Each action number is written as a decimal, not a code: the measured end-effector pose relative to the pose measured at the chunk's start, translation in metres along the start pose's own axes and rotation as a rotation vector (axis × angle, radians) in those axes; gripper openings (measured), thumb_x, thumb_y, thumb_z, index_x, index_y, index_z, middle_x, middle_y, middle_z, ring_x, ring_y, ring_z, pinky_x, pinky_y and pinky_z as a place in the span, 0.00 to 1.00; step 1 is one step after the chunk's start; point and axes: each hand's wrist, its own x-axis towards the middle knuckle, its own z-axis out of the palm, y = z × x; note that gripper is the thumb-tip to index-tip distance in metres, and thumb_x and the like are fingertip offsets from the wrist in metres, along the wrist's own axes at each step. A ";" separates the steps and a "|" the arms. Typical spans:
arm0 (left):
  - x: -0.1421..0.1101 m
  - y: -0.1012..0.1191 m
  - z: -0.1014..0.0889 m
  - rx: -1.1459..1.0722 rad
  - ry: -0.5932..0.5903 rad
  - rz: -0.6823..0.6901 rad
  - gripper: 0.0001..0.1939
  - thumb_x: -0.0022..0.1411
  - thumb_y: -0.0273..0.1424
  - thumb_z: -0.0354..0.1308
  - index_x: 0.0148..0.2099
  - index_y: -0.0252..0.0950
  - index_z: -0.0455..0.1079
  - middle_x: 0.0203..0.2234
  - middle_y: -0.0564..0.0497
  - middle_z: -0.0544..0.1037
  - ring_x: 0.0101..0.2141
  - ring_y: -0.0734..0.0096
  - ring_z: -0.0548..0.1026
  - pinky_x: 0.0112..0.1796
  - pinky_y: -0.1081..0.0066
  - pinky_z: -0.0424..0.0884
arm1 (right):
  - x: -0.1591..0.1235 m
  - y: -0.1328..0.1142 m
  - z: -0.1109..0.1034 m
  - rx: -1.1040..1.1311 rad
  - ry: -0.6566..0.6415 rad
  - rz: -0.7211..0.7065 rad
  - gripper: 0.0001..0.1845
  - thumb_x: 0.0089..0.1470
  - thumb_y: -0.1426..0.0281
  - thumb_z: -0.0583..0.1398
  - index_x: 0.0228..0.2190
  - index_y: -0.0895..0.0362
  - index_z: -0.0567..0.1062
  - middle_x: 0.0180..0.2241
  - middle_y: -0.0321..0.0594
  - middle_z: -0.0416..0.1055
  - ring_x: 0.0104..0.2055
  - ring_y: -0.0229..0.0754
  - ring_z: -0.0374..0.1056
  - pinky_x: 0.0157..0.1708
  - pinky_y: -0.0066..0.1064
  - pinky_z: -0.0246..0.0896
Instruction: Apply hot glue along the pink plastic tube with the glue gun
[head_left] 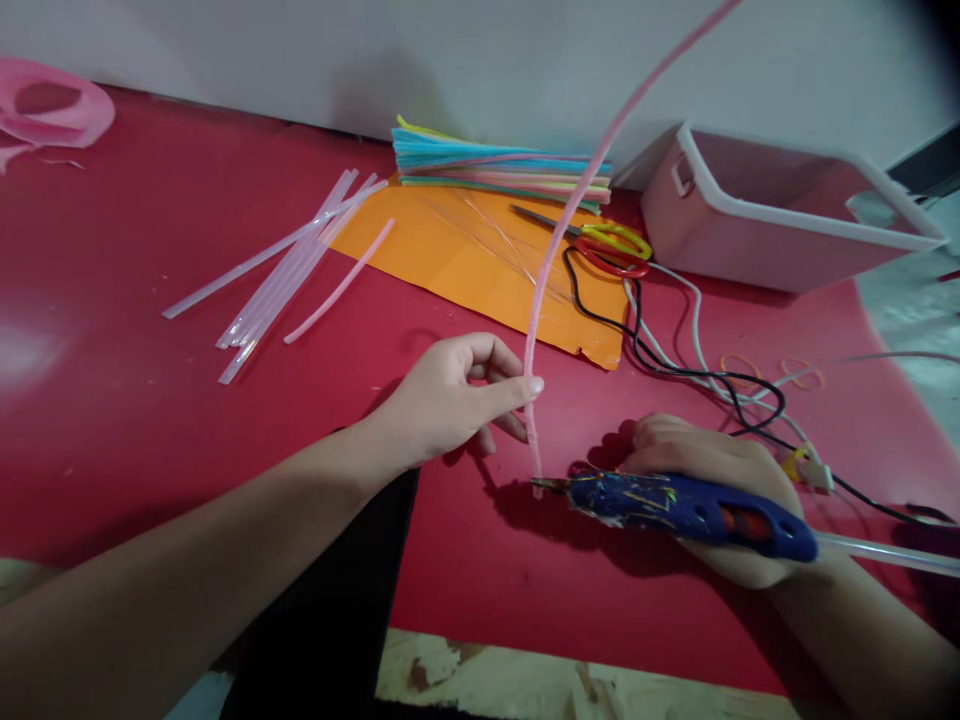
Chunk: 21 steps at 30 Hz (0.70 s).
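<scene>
Between thumb and fingers, my left hand pinches a long pink pipe cleaner near its lower end; the rest curves up past the top of the view. My right hand is wrapped around a blue glue gun, its body smeared with dried glue. The metal nozzle points left and meets the pipe cleaner's lower tip; whether glue is coming out I cannot see. A clear glue stick sticks out of the gun's back end. Part of my right fingers is hidden behind the gun.
Glue sticks and a short pink pipe cleaner lie left of an orange sheet. Behind are a bundle of colored pipe cleaners, scissors and a white bin. Cables tangle at right; pink ribbon lies far left.
</scene>
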 end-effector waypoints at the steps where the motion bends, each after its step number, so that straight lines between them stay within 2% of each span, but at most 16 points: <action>1: 0.000 0.000 0.000 -0.004 -0.005 0.001 0.11 0.68 0.26 0.65 0.34 0.37 0.67 0.22 0.54 0.80 0.20 0.74 0.81 0.14 0.82 0.68 | 0.001 0.000 0.000 -0.006 -0.001 -0.004 0.19 0.70 0.54 0.56 0.43 0.55 0.78 0.30 0.43 0.76 0.29 0.45 0.71 0.31 0.38 0.66; 8: 0.000 -0.001 -0.001 -0.005 -0.020 0.003 0.11 0.67 0.27 0.66 0.34 0.38 0.67 0.23 0.54 0.80 0.23 0.71 0.83 0.13 0.82 0.67 | 0.004 -0.004 -0.001 -0.009 0.013 0.003 0.17 0.70 0.55 0.57 0.43 0.54 0.78 0.30 0.45 0.77 0.29 0.47 0.73 0.30 0.39 0.67; 11: 0.001 -0.001 -0.001 -0.006 -0.018 0.006 0.11 0.68 0.27 0.65 0.34 0.37 0.67 0.23 0.54 0.80 0.22 0.72 0.82 0.13 0.81 0.67 | 0.004 -0.004 -0.002 0.022 0.031 0.026 0.16 0.69 0.54 0.58 0.42 0.53 0.79 0.31 0.46 0.78 0.30 0.48 0.75 0.29 0.39 0.68; 16: 0.002 -0.002 -0.001 -0.002 0.005 -0.003 0.11 0.67 0.27 0.67 0.35 0.37 0.67 0.23 0.54 0.80 0.19 0.75 0.80 0.14 0.81 0.68 | 0.009 -0.010 -0.005 0.045 0.036 0.042 0.16 0.71 0.54 0.58 0.40 0.52 0.78 0.27 0.41 0.77 0.27 0.43 0.72 0.27 0.36 0.67; 21: 0.003 -0.004 -0.002 0.017 0.004 0.008 0.10 0.67 0.29 0.67 0.36 0.37 0.67 0.24 0.54 0.81 0.20 0.74 0.80 0.14 0.81 0.66 | 0.009 -0.010 -0.004 0.020 0.018 0.027 0.21 0.71 0.51 0.56 0.39 0.53 0.79 0.26 0.41 0.76 0.26 0.44 0.71 0.28 0.37 0.65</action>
